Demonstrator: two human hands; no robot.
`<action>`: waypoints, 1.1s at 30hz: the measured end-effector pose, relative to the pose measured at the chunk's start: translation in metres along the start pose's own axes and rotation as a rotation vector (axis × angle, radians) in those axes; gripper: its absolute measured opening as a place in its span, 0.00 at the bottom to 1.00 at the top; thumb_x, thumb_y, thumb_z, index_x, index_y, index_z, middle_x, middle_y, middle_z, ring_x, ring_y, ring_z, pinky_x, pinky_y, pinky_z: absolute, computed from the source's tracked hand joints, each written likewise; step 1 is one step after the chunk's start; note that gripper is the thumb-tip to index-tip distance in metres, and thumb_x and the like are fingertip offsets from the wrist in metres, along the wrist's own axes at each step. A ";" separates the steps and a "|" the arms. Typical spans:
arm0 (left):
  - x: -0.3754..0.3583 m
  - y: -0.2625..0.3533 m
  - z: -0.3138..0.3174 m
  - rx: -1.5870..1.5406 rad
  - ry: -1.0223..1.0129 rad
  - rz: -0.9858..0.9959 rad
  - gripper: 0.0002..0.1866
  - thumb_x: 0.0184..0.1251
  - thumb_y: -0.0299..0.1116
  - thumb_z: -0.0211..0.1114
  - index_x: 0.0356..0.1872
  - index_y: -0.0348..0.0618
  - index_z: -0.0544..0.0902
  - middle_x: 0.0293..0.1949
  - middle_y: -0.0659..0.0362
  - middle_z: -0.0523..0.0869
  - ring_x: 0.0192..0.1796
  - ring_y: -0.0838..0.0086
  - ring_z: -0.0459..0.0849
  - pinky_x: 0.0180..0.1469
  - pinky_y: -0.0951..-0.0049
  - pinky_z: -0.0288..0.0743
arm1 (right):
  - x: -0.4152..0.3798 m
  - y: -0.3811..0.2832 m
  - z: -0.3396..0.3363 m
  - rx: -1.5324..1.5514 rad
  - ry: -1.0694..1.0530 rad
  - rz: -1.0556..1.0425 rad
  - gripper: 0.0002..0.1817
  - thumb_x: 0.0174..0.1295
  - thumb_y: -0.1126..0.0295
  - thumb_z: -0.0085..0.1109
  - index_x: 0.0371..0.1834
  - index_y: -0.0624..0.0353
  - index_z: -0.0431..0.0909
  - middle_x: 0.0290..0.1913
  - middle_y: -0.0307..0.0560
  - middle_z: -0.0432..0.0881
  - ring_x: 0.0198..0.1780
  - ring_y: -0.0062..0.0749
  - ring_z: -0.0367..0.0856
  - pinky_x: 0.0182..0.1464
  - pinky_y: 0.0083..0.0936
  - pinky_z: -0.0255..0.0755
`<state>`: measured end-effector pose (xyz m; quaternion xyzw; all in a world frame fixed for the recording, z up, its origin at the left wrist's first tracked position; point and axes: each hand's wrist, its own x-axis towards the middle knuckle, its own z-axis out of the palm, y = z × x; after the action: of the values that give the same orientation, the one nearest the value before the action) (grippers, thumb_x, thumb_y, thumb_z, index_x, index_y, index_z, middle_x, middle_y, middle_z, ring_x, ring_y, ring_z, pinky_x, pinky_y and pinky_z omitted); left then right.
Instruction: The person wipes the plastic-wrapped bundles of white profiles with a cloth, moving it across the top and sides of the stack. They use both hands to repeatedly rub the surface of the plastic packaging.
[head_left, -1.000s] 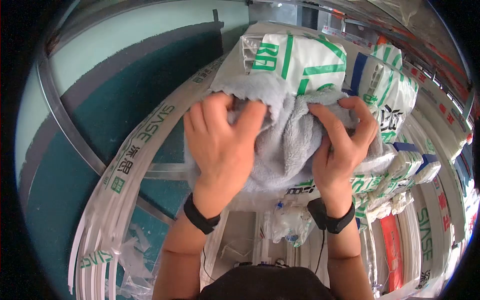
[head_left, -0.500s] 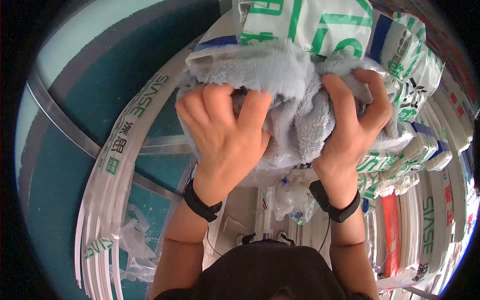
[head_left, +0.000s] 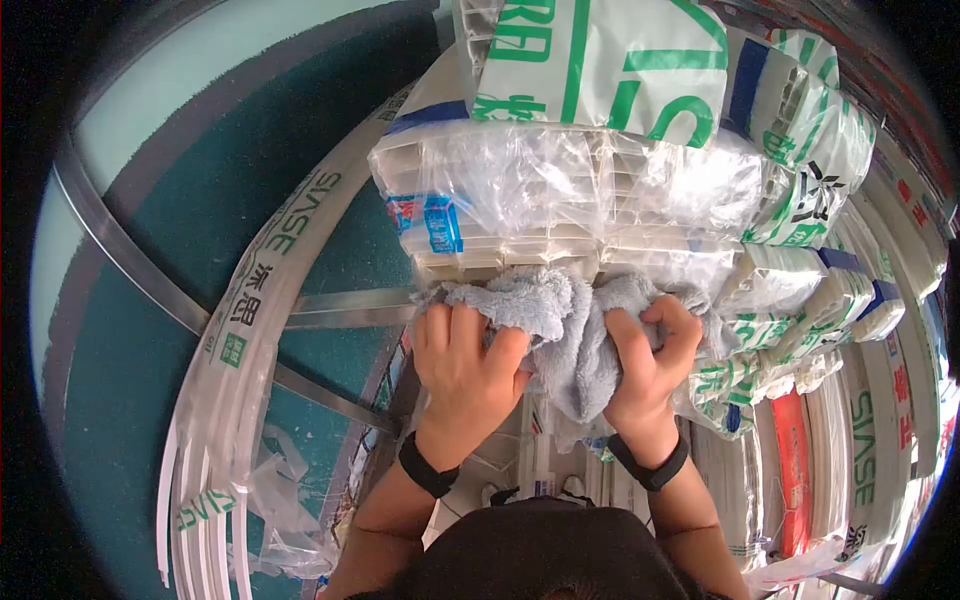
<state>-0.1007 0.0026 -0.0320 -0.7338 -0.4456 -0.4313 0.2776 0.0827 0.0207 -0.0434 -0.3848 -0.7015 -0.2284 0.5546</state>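
A bunched grey fluffy cloth (head_left: pixel 575 345) lies against the lower front edge of a stack of white profiles wrapped in clear plastic (head_left: pixel 510 185). My left hand (head_left: pixel 465 370) has its fingers curled into the cloth's left part. On the right part, my right hand (head_left: pixel 650 375) grips the fabric with bent fingers. The cloth's middle sags between both hands. Above it, the open ends of the profiles show through the plastic, with a blue and red label at their left.
White and green printed wrapping (head_left: pixel 600 65) covers bundles at the top. Long wrapped strips (head_left: pixel 255 300) curve down the left, beside a metal bar (head_left: pixel 345 308). More wrapped profiles and a red strip (head_left: pixel 790 470) stand at the right. Loose clear plastic (head_left: pixel 285 510) hangs at the lower left.
Both hands have moved down towards me with the cloth, off the front of the profile stack. The profile ends and the blue label now show.
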 end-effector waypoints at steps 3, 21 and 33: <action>0.000 0.002 -0.004 -0.018 -0.034 -0.021 0.23 0.31 0.28 0.71 0.35 0.52 0.75 0.30 0.54 0.67 0.34 0.56 0.69 0.33 0.59 0.59 | -0.003 -0.001 0.001 0.055 0.040 0.040 0.19 0.39 0.73 0.62 0.39 0.46 0.85 0.40 0.45 0.73 0.36 0.38 0.73 0.34 0.30 0.67; -0.030 0.006 -0.020 -0.177 -0.083 0.004 0.28 0.35 0.27 0.70 0.46 0.43 0.76 0.42 0.48 0.78 0.45 0.45 0.76 0.44 0.47 0.69 | -0.014 0.003 -0.033 0.148 -0.108 0.030 0.20 0.41 0.76 0.65 0.42 0.50 0.83 0.41 0.45 0.75 0.37 0.39 0.75 0.35 0.31 0.69; 0.098 -0.009 -0.026 0.264 0.171 0.087 0.31 0.28 0.23 0.71 0.44 0.51 0.75 0.35 0.53 0.71 0.38 0.53 0.73 0.33 0.55 0.67 | 0.104 0.004 -0.004 -0.100 0.196 -0.112 0.18 0.48 0.69 0.59 0.44 0.45 0.83 0.52 0.44 0.74 0.46 0.44 0.70 0.49 0.34 0.69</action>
<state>-0.0967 0.0266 0.0666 -0.6703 -0.4408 -0.4172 0.4270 0.0790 0.0496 0.0563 -0.3479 -0.6520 -0.3305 0.5870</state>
